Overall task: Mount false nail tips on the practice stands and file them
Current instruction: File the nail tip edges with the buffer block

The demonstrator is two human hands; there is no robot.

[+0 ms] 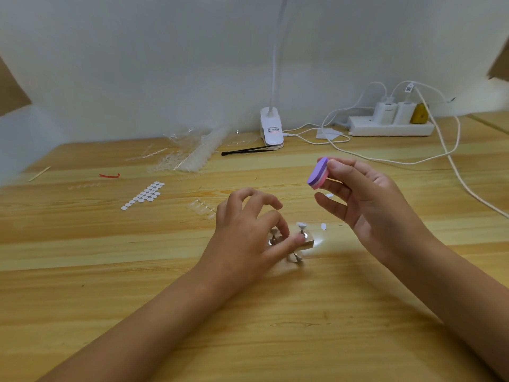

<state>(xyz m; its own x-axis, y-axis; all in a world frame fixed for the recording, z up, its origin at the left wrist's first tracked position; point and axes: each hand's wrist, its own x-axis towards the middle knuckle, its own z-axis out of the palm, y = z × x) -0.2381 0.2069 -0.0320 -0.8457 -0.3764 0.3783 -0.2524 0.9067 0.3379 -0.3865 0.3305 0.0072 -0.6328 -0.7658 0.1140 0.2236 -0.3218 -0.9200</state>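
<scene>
A small metal base (308,242) with practice stands sits at the middle of the wooden table. One stand (302,227) rises from it with a pale piece on top; another stand (295,257) leans toward me. My left hand (248,230) grips the base, thumb and index finger curled on it. My right hand (366,199) is raised to the right and pinches a purple and pink buffer block (318,173) between thumb and fingers. A loose white nail tip (323,226) lies beside the base.
A sheet of white adhesive tabs (144,194) and a strip of clear nail tips (202,208) lie to the left. Clear packaging (190,155), black tweezers (248,150), a clip lamp (271,128), a power strip (391,128) and cables (451,161) line the back.
</scene>
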